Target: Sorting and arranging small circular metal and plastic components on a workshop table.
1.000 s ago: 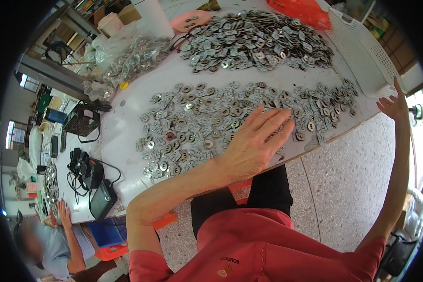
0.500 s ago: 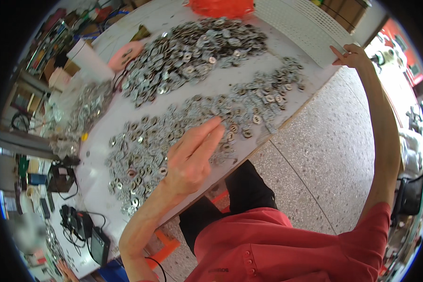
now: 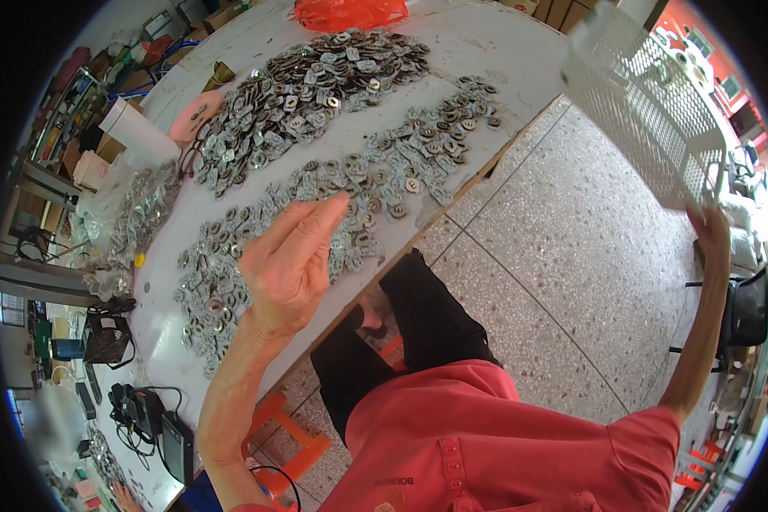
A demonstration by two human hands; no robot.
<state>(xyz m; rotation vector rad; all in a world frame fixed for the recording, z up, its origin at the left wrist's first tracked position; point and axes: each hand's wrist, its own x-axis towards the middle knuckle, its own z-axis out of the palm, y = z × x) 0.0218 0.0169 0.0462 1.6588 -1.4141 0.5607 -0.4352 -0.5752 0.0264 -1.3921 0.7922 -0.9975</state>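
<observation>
Over a loose spread of small metal parts with round holes [image 3: 418, 132] hovers my left hand [image 3: 288, 256]. Its fingers are bent and pressed together toward the tips; whatever they may pinch is hidden. Out to the right, my right hand [image 3: 710, 232] grips a white perforated plastic basket [image 3: 657, 111] by its near end. The basket is tilted beyond the table edge, above the floor, and its far end is blurred. Behind the spread lies a taller, darker heap of similar metal parts [image 3: 307, 94].
The white table [image 3: 478, 51] has an orange-red plastic bag [image 3: 350, 13] at its far side. Clear bags of parts [image 3: 149, 200], a white cylinder [image 3: 136, 132] and black power adapters [image 3: 136, 410] stand left. Another person's hand [image 3: 126, 497] shows at lower left. A black chair [image 3: 742, 311] stands right.
My right hand has swung the basket off the table's far right corner, outward and nearer to me. My left hand's fingers have drawn together more. The view has shifted slightly.
</observation>
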